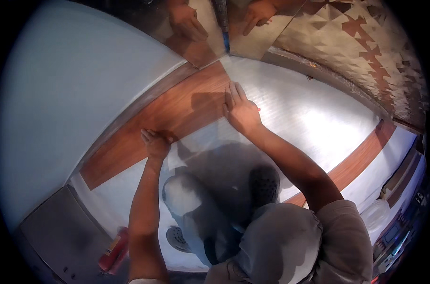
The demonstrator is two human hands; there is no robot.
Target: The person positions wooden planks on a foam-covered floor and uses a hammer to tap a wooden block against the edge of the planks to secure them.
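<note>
A long wood-grain plank [120, 137] lies diagonally on the white floor along the wall's base. My left hand [155, 142] rests on its lower edge, fingers stretched and apart. Farther up, my right hand [239, 108] lies with straightened fingers at the plank's right edge, near its far end. A small red item [259, 109] shows at the outer side of my right hand; I cannot make out what it is. Both hands are reflected in a glossy surface [281, 16] at the top.
Another plank [350, 168] lies at right. A pale wall [58, 90] rises on the left, a patterned panel [361, 47] at upper right. A red extinguisher-like cylinder [114, 251] and grey panel [58, 232] are lower left. My knee [184, 194] and sandal [177, 239] are below me.
</note>
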